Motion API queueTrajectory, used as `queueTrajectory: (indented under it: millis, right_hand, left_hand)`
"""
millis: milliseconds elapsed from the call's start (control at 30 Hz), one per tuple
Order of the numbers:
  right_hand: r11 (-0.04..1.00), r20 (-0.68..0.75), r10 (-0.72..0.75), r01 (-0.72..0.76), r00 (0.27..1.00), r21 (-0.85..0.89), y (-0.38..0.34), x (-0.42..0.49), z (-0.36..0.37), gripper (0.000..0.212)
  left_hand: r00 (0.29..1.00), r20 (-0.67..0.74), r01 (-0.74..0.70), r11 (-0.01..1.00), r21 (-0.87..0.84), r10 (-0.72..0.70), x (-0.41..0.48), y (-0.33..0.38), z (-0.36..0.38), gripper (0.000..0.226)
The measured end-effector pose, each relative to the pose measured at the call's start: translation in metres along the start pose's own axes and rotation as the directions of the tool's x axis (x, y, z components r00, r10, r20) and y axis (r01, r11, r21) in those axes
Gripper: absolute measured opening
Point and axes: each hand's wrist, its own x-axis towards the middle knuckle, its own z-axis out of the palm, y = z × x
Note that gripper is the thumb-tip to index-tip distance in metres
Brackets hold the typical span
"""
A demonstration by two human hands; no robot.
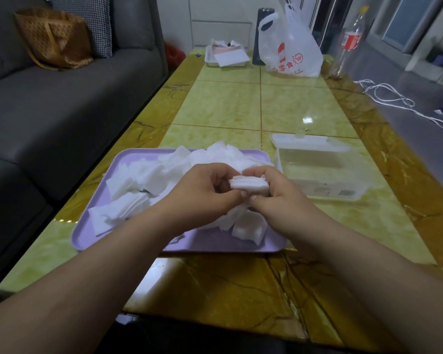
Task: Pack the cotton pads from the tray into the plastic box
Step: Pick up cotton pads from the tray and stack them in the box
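Both hands meet over the purple tray [138, 159], w/ a small stack of cotton pads [250, 185] held between them. The left hand [210, 185] has its fingers [221, 175] curled round the stack's left end, thumb tip pressed under the front edge. The right hand [274, 195] pinches the right end, fingers bent over the top & thumb below, so both sets of fingers are closed on the same stack and the two thumb tips nearly touch. The stack lies roughly flat, edge-on to the camera, its layers showing as thin lines. Under and just beyond the fingers, loose pads [143, 180] are heaped in the tray, most piled at the far side, some spread to the left of the fingers, a few thicker bundles directly below the right hand. The plastic box [322, 175] sits on the desk [228, 108] just right of the fingers, beside the tray's right rim; it's clear, top open, w/ its lid [307, 143] at the far edge. Well beyond the fingers, at the desk's far end: a white plastic bag [292, 44] w/ red print, a bottle [351, 39] & a white tub of papers [225, 56]. A grey sofa [49, 98] runs along the left.
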Motion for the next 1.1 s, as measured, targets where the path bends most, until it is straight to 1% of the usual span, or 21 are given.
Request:
queueTrajectory:
  millis: [67,133,167,233,300,433,500,567,667,733,833,867,900,967,1000,1033,1067,1100]
  right_hand:
    - [1.0,-0.008,-0.024,0.024,1.0,-0.013,-0.002,-0.001,0.002,0.046]
    - [0.999,-0.074,-0.051,0.049,0.996,-0.022,-0.005,0.0,0.0,0.042]
    - [0.998,-0.122,-0.057,0.056,0.991,-0.016,-0.006,0.001,-0.003,0.036]
    - [0.998,-0.206,-0.05,0.054,0.977,0.015,-0.005,0.002,-0.012,0.022]
    - [0.998,-0.252,-0.02,0.033,0.967,0.046,-0.002,0.003,-0.018,0.015]
    - [0.991,-0.281,0.074,-0.038,0.957,0.129,0.003,0.007,-0.023,0.012]
    - [0.985,-0.291,0.107,-0.062,0.951,0.16,0.005,0.01,-0.023,0.013]
    - [0.981,-0.298,0.134,-0.083,0.945,0.177,0.006,0.012,-0.021,0.014]
    - [0.973,-0.29,0.167,-0.111,0.942,0.201,0.006,0.013,-0.021,0.014]
    - [0.98,-0.286,0.144,-0.097,0.947,0.172,0.007,0.012,-0.022,0.012]
    - [0.986,-0.292,0.123,-0.083,0.949,0.146,0.007,0.01,-0.023,0.02]
    - [0.983,-0.287,0.129,-0.085,0.949,0.16,0.007,0.01,-0.024,0.021]
    - [0.98,-0.282,0.136,-0.087,0.95,0.178,0.007,0.01,-0.024,0.02]
    - [0.976,-0.271,0.136,-0.083,0.953,0.2,0.005,0.01,-0.025,0.017]
    - [0.973,-0.269,0.144,-0.087,0.952,0.214,0.006,0.01,-0.026,0.017]
    - [0.969,-0.268,0.153,-0.092,0.951,0.227,0.006,0.011,-0.026,0.016]
    - [0.967,-0.265,0.16,-0.097,0.951,0.235,0.006,0.012,-0.027,0.015]
    - [0.966,-0.263,0.164,-0.1,0.951,0.24,0.006,0.013,-0.026,0.015]
  left_hand:
    - [1.0,-0.01,-0.016,1.0,-0.014,0.016,0.0,0.002,0.006,0.024]
    - [0.999,-0.021,-0.05,0.999,0.001,0.05,0.002,0.004,0.009,0.026]
    - [0.997,-0.034,-0.067,0.997,0.044,0.069,0.003,0.004,0.009,0.029]
    - [0.994,-0.026,-0.097,0.976,0.193,0.104,0.003,0.005,0.007,0.033]
    - [0.991,0.066,-0.131,0.945,0.301,0.116,0.002,0.007,0.007,0.032]
    - [0.969,0.228,-0.188,0.894,0.407,0.1,-0.004,0.011,0.01,0.034]
    - [0.944,0.324,-0.239,0.814,0.529,0.066,-0.006,0.01,0.012,0.035]
    - [0.924,0.377,-0.294,0.734,0.613,0.055,-0.007,0.008,0.016,0.038]
    - [0.931,0.359,-0.305,0.686,0.661,0.067,-0.004,0.007,0.023,0.037]
    - [0.937,0.341,-0.306,0.663,0.683,0.08,-0.002,0.007,0.028,0.032]
    - [0.949,0.294,-0.296,0.635,0.714,0.111,0.001,0.007,0.036,0.025]
    - [0.957,0.263,-0.278,0.649,0.708,0.124,0.001,0.007,0.037,0.023]
    - [0.967,0.219,-0.247,0.687,0.683,0.131,0.001,0.005,0.036,0.022]
    - [0.991,0.087,-0.133,0.823,0.552,0.102,0.0,0.007,0.028,0.031]
    - [0.998,0.016,-0.062,0.897,0.438,0.061,-0.001,0.009,0.023,0.031]
    - [0.999,-0.047,0.004,0.952,0.307,0.011,0.0,0.011,0.017,0.024]
    - [0.994,-0.095,0.069,0.984,0.166,-0.054,0.001,0.014,0.012,0.015]
    - [0.984,-0.12,0.133,0.991,0.029,-0.129,0.002,0.017,0.008,0.011]
